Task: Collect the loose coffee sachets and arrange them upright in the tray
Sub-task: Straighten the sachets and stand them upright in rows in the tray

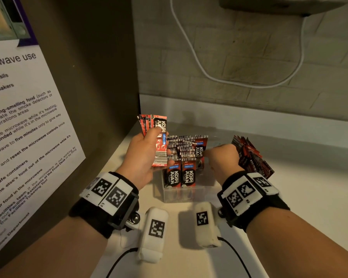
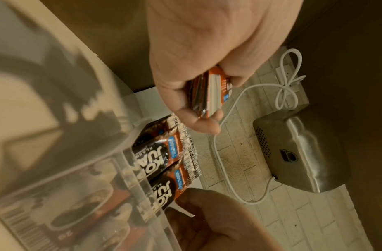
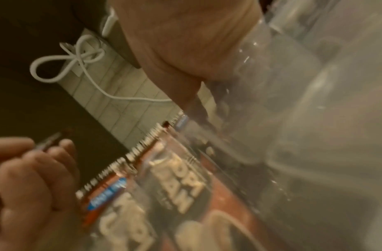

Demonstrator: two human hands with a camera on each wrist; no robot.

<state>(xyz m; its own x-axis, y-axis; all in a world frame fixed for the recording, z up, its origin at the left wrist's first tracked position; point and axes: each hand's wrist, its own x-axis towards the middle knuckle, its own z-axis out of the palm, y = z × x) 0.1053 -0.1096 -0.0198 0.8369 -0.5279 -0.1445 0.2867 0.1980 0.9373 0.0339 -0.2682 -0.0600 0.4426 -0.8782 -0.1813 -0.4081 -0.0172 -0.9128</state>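
My left hand (image 1: 152,140) grips a fanned bunch of red and black coffee sachets (image 1: 159,137) above the left end of the clear plastic tray (image 1: 189,194). The same bunch (image 2: 207,95) shows edge-on in the left wrist view. Several sachets (image 1: 182,157) stand upright in rows inside the tray. My right hand (image 1: 211,155) reaches into the tray's right side and pinches one upright sachet (image 1: 199,152) there. A pile of loose sachets (image 1: 251,157) lies on the counter just right of that hand. The right wrist view is blurred; the tray wall (image 3: 292,118) hides the fingertips.
A dark appliance side with a printed microwave notice (image 1: 28,121) walls off the left. Behind the white counter (image 1: 299,197) is a tiled wall with a looping white cable (image 1: 205,75). A metal wall-mounted unit (image 2: 303,149) hangs above.
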